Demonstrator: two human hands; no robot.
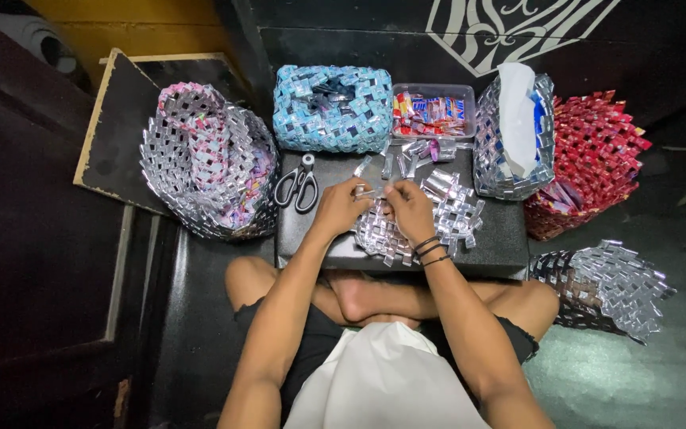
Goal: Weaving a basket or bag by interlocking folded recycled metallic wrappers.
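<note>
A flat woven mat of folded silver foil strips (446,218) lies on a low black table (495,246) in front of my crossed legs. My left hand (340,208) and my right hand (408,208) meet at the mat's upper left edge, both pinching a small folded silver strip (365,191) there. Black bands circle my right wrist. Loose folded strips (406,163) lie just beyond my fingers.
Black-handled scissors (298,187) lie left of my hands. Around the table stand a silver-and-pink woven basket (200,163), a blue woven box (332,109), a clear tray of wrappers (432,111), a silver basket with white paper (514,135), a red woven basket (593,163) and a silver woven piece (609,290).
</note>
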